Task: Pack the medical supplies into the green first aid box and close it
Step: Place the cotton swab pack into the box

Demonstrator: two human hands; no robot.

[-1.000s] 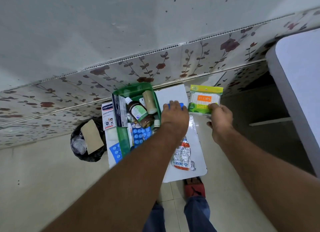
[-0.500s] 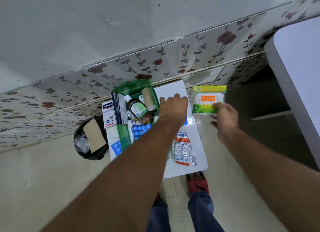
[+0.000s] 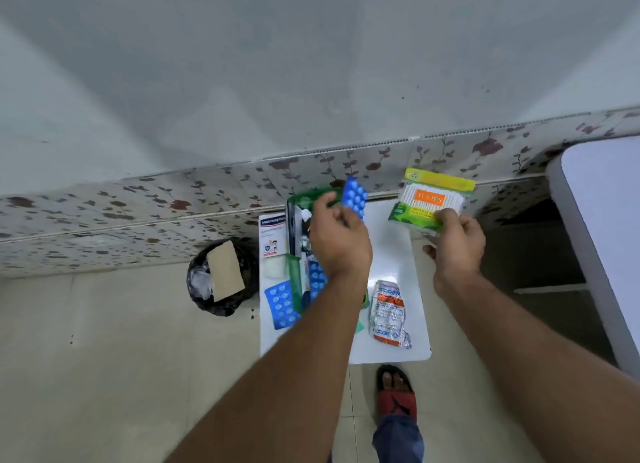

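Note:
The green first aid box [image 3: 308, 199] stands open on a small white table [image 3: 391, 251], partly hidden behind my left hand. My left hand [image 3: 337, 237] holds a blue blister pack of pills [image 3: 355, 196] raised above the box. My right hand [image 3: 453, 241] grips a pack of cotton swabs [image 3: 433, 199] with a yellow and green label, lifted over the table's right side. A silver and orange sachet strip [image 3: 389, 313] lies on the table. More blue blister packs [image 3: 282, 305] and a white plaster box [image 3: 273, 236] sit at the green box's left.
A black bin [image 3: 221, 275] with a cardboard piece stands on the floor left of the table. A white tabletop [image 3: 602, 227] juts in at the right. A floral tiled wall [image 3: 138, 217] runs behind. My foot in a red sandal [image 3: 396, 393] is below the table.
My left hand has lifted the blue blister pack off the table and raised it above the box. My right hand has raised the cotton swab pack slightly. The camera view shifted down.

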